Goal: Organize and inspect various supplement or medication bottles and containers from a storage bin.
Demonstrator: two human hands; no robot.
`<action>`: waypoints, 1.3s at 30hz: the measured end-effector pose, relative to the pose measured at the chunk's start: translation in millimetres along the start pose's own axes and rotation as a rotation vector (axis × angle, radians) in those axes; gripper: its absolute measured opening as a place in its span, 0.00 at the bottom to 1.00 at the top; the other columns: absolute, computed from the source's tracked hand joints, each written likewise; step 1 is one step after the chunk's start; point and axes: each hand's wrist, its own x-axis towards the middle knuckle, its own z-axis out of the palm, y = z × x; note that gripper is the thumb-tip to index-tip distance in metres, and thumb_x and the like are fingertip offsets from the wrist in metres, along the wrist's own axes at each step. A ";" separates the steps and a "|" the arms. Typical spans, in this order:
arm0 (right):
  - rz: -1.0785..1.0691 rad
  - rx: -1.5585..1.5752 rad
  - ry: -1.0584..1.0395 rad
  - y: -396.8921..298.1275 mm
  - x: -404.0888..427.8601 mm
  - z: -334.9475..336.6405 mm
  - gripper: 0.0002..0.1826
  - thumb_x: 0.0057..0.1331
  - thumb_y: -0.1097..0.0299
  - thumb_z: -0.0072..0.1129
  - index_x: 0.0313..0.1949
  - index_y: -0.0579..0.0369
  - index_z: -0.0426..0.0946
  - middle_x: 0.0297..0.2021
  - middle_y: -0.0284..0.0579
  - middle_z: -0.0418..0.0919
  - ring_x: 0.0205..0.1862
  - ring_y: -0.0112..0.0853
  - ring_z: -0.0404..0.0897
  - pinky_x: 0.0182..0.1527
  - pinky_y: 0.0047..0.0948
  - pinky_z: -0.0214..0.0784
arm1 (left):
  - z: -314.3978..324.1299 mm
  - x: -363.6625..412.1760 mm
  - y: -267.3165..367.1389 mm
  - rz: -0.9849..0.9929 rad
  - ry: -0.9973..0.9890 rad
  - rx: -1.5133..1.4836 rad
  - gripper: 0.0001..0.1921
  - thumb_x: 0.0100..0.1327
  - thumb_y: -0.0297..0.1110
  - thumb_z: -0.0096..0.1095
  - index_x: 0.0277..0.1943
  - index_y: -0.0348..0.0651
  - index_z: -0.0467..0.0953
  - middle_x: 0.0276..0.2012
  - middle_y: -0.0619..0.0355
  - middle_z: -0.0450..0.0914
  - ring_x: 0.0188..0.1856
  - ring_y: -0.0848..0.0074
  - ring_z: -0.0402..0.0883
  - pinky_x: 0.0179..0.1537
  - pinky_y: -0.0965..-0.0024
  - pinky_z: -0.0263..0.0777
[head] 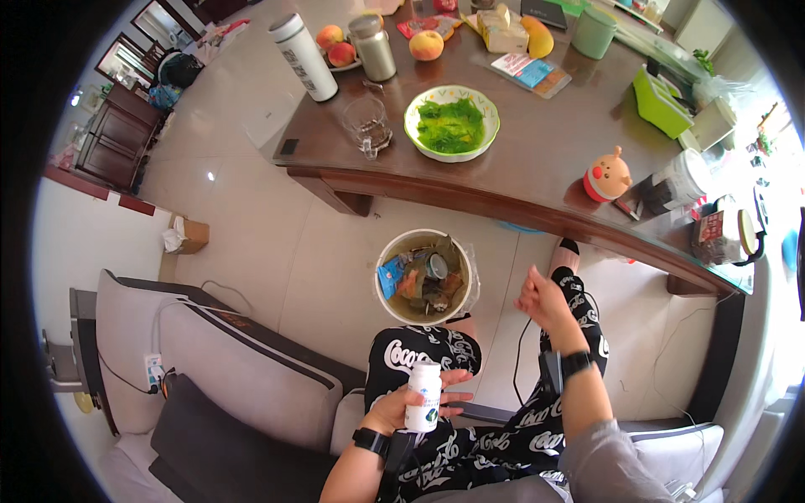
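A small white plastic bottle (423, 397) with a printed label stands upright in my left hand (393, 409), above my lap. My thumb lies across its front while the other fingers stretch out behind it. Whether a cap sits on the bottle is hard to make out. My right hand (542, 300) hovers over my right lower leg, its fingers curled in loosely, and nothing shows in them. On the floor between the table and my knees is a round waste bin (381, 308) with a plastic liner, holding wrappers and scraps.
Across the front runs a dark wooden table (541, 144). It bears a bowl (451, 154) of green strands in liquid, a glass mug (366, 126), a white flask (303, 58), a pig-shaped container (607, 176) and several jars. I sit on a grey sofa (251, 352); a cable (519, 358) hangs near my right leg.
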 end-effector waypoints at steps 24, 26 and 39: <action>-0.529 0.236 -0.107 77.3 -188.3 -35.8 0.21 0.70 0.73 0.46 0.62 0.49 0.62 0.50 0.48 0.74 0.47 0.35 0.77 0.51 0.36 0.70 | 33.5 -18.2 -67.5 0.349 0.224 0.625 0.28 0.55 0.34 0.66 0.59 0.36 0.68 0.54 0.48 0.76 0.55 0.63 0.78 0.56 0.66 0.72; -0.550 0.226 -0.100 77.6 -186.1 -35.0 0.20 0.71 0.73 0.46 0.62 0.50 0.62 0.50 0.47 0.74 0.46 0.35 0.77 0.51 0.35 0.70 | 35.7 -22.2 -67.5 0.356 0.238 0.684 0.28 0.55 0.34 0.66 0.58 0.36 0.68 0.53 0.49 0.77 0.55 0.64 0.78 0.56 0.66 0.72; -0.594 0.246 -0.114 81.3 -182.1 -44.5 0.19 0.73 0.71 0.46 0.62 0.57 0.62 0.48 0.48 0.75 0.44 0.32 0.78 0.48 0.31 0.72 | 29.8 -10.1 -72.2 0.334 0.232 0.682 0.26 0.55 0.27 0.65 0.57 0.37 0.67 0.51 0.48 0.78 0.52 0.61 0.80 0.50 0.62 0.76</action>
